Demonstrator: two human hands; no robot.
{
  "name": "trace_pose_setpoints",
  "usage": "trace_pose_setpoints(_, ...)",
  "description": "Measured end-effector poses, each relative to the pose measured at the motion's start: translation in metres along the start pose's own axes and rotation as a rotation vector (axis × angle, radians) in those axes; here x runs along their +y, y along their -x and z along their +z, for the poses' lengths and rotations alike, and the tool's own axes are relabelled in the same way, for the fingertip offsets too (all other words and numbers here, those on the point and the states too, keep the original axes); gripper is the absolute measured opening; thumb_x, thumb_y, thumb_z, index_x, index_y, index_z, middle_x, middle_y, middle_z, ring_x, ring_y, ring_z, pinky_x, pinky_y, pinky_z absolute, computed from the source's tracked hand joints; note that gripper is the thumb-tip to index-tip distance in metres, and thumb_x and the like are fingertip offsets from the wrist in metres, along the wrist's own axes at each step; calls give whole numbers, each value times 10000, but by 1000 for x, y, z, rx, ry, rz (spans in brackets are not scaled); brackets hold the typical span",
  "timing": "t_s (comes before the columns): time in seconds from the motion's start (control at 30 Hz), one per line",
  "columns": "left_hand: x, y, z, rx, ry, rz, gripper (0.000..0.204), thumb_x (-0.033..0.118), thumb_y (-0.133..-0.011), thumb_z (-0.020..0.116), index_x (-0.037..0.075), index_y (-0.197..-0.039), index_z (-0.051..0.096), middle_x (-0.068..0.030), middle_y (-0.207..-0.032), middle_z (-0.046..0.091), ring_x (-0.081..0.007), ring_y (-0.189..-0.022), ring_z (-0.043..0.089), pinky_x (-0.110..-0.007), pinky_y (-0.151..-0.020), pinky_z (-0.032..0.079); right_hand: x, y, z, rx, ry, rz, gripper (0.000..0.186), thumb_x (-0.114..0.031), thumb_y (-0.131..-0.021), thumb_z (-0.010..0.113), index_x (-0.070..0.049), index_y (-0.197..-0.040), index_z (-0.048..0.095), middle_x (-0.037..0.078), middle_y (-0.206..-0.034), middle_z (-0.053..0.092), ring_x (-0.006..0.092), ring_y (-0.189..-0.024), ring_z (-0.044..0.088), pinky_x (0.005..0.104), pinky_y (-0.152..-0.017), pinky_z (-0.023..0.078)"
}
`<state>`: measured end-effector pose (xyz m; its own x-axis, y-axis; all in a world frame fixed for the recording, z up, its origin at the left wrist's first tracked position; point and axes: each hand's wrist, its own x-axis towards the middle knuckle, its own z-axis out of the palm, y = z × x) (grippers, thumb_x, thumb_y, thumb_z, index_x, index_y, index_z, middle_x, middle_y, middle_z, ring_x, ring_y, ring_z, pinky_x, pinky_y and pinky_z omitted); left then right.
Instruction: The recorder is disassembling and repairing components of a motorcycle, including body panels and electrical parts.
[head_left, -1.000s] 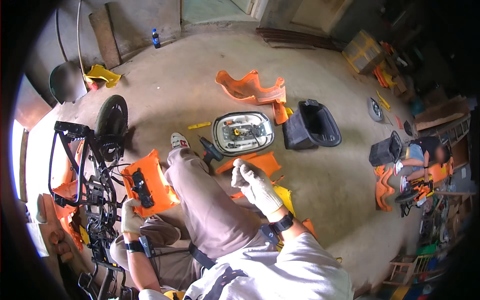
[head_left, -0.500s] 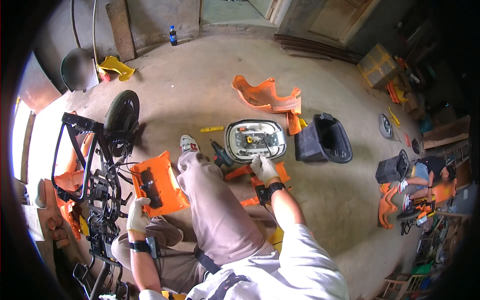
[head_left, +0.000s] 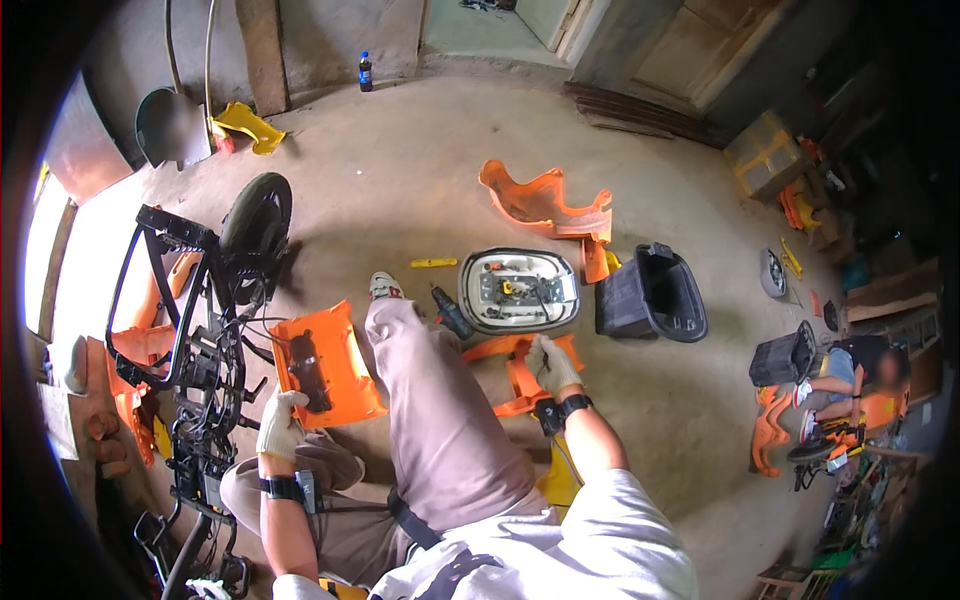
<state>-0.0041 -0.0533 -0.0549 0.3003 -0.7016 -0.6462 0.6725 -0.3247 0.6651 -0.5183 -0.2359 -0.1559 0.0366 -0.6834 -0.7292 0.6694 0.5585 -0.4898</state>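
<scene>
My left hand [head_left: 280,424], in a pale knit glove, grips the lower left corner of an orange plastic panel [head_left: 352,375] with a dark elongated part [head_left: 308,372] on it. The panel lies against my bent leg. My right hand [head_left: 553,365], gloved too, hovers above or touches an orange bracket-shaped piece [head_left: 515,372] on the floor; its fingers are curled together, and anything in them is hidden. Just beyond it sits an oval white tray-like shell [head_left: 470,290] with a black rim, holding metal plates and small parts. A cordless drill [head_left: 452,312] lies left of the shell.
A black frame with a wheel [head_left: 258,225] stands at my left. Right of the shell is a black plastic bin [head_left: 625,300]; a curved orange fairing [head_left: 540,205] lies beyond. A yellow strip [head_left: 433,262] rests near my shoe. Another person [head_left: 868,372] sits far right.
My right hand has pulled back from the shell's near edge toward me, over the orange bracket-shaped piece. My left hand keeps hold of the panel. The whole view has shifted slightly.
</scene>
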Motion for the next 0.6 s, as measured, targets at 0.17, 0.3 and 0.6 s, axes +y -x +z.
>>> trace_pose_setpoints(0.17,1,0,-4,79,-27,-21,382,-101,-731,546,43,-1076,626,-6,-896,587,-140,-795,581,-224,-706,477,-28,-38,32,-44,138,-122,113,-255,-976,625,-149,-984,663,0,-788,671,142,-617,649,313,-545,587)
trace_pose_setpoints(0.3,2,7,1,13,-53,53,378,-98,-727,549,45,-1069,625,-2,-884,582,-137,-795,575,-231,-705,476,-37,-49,36,-2,180,-214,94,-242,-965,647,-150,-975,662,-2,-776,669,134,-610,641,315,-531,580)
trace_pose_setpoints(0.6,3,10,-3,-75,3,1,271,-29,-730,607,90,-973,623,-28,-878,621,-180,-861,617,-290,-779,508,-13,40,32,-22,210,-107,174,-264,-984,599,-122,-1056,671,-15,-778,633,121,-600,600,299,-554,551)
